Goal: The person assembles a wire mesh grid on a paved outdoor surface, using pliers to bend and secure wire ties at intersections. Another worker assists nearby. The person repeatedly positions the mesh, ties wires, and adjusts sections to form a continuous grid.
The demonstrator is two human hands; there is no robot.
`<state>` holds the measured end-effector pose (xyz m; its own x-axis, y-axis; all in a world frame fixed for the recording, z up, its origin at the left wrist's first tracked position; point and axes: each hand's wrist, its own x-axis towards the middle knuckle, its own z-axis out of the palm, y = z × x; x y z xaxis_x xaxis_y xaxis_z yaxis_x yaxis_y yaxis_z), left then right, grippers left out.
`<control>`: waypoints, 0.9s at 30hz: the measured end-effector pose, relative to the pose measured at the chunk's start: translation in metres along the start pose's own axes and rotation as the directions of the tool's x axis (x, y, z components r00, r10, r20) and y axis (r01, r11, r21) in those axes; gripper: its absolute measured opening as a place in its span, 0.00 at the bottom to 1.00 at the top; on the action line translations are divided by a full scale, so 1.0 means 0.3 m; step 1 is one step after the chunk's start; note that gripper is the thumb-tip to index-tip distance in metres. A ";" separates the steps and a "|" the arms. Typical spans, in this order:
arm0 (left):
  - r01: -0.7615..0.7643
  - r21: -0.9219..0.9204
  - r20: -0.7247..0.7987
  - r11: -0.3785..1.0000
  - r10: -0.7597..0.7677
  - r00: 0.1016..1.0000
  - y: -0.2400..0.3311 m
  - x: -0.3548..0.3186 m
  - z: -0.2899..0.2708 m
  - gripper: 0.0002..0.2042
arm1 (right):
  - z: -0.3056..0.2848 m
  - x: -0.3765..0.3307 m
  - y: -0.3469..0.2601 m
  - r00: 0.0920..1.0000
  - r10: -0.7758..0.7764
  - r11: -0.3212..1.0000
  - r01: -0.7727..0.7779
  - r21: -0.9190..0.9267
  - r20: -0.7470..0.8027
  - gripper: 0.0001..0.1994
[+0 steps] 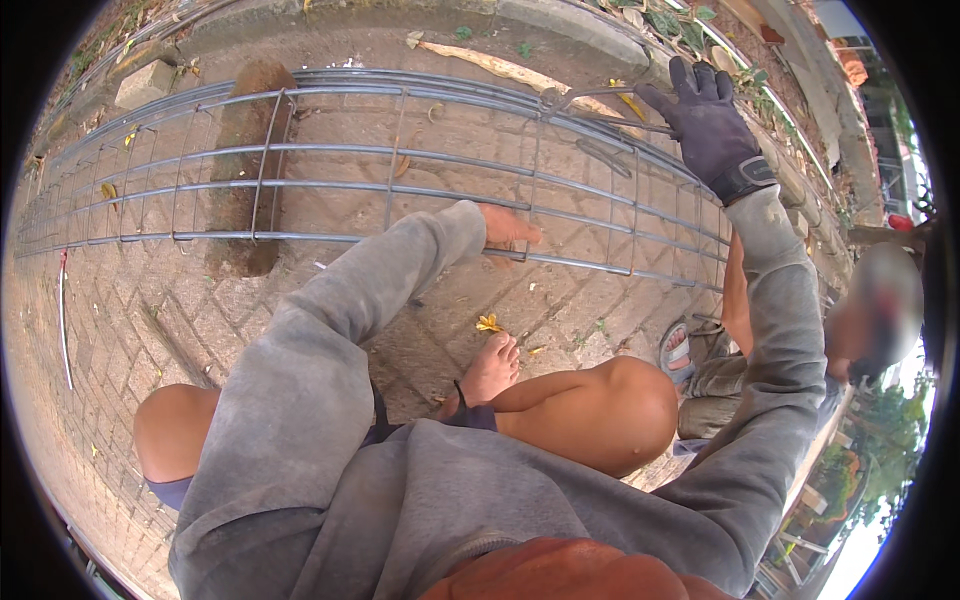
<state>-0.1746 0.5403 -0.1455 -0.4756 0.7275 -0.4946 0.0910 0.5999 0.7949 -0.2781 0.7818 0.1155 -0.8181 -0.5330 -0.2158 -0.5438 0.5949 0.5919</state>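
Note:
A long cage of grey reinforcing bars [330,187], joined by thin square wire hoops, lies across the ground in front of me. My bare left hand [510,228] is at its near bar, fingers closed around the bar where a hoop meets it; the sleeve partly hides them. At the far side, my right hand [708,125], in a dark glove, has the spread handles of long-handled pincers [600,92] at its thumb and palm. Its other fingers point up and away. The head of the pincers is by the cage's far bars.
A rough brown block [245,165] sits under the cage at left. A kerb [570,35] with dry leaves runs along the far side. Another person [720,375] crouches at right, close to my right arm. A yellow flower [488,323] lies by my bare foot [490,370] on the brick paving.

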 end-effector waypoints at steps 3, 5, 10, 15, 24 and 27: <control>0.189 -0.377 0.095 0.907 -0.165 0.982 -0.010 0.014 0.013 0.35 | -0.045 0.051 0.001 0.989 -0.104 0.992 0.095 -0.088 -0.102 0.34; 0.113 -0.446 0.056 0.888 -0.098 0.994 -0.017 0.019 0.021 0.33 | -0.062 0.086 0.001 0.984 -0.142 0.987 0.132 -0.091 -0.107 0.34; 0.108 -0.396 0.072 0.912 -0.086 0.994 -0.008 0.011 0.013 0.34 | -0.093 0.156 -0.003 0.969 -0.234 0.961 0.219 -0.167 -0.077 0.30; 0.118 -0.234 0.059 0.965 -0.106 0.993 0.031 -0.014 -0.012 0.34 | -0.135 0.203 0.002 0.958 -0.280 0.949 0.265 -0.171 -0.065 0.21; 0.100 -0.349 0.093 0.932 -0.071 0.993 0.002 0.028 0.020 0.38 | -0.151 0.250 0.010 0.913 -0.391 0.892 0.344 -0.293 -0.119 0.17; 0.103 -0.414 0.075 0.904 -0.079 0.994 -0.004 0.046 0.033 0.34 | -0.166 0.257 0.001 0.941 -0.335 0.922 0.318 -0.219 -0.043 0.22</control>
<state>-0.1728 0.5529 -0.1568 -0.4147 0.7007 -0.5805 -0.3291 0.4792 0.8136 -0.3320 0.7108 0.1378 -0.5797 -0.7268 -0.3683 -0.7210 0.2470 0.6474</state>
